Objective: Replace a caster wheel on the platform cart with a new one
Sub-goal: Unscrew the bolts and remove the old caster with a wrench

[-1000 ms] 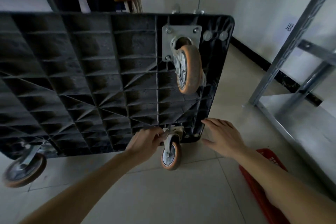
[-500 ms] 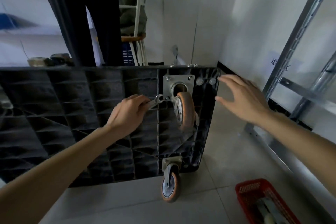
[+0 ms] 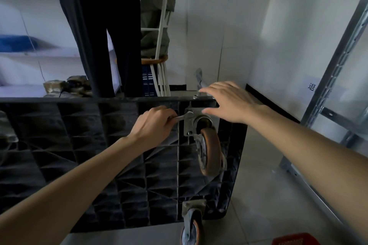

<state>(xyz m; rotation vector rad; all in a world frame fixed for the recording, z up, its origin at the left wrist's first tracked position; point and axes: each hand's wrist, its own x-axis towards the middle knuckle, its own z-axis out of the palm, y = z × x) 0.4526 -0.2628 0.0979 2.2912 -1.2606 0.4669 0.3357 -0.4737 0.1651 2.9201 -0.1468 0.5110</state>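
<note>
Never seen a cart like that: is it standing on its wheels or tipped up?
Tipped up: the platform cart shows its ribbed underside, with the upper caster wheel sticking out sideways.

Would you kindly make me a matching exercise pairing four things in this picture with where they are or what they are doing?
Things:
1. left hand
2. right hand
3. upper caster wheel
4. red basket

States:
a. bottom right, on the floor
b. grips a wrench at the mounting plate
c. open, over the cart corner
d. bolted to the upturned underside

Pairs: 1-b, 2-c, 3-d, 4-a
</note>
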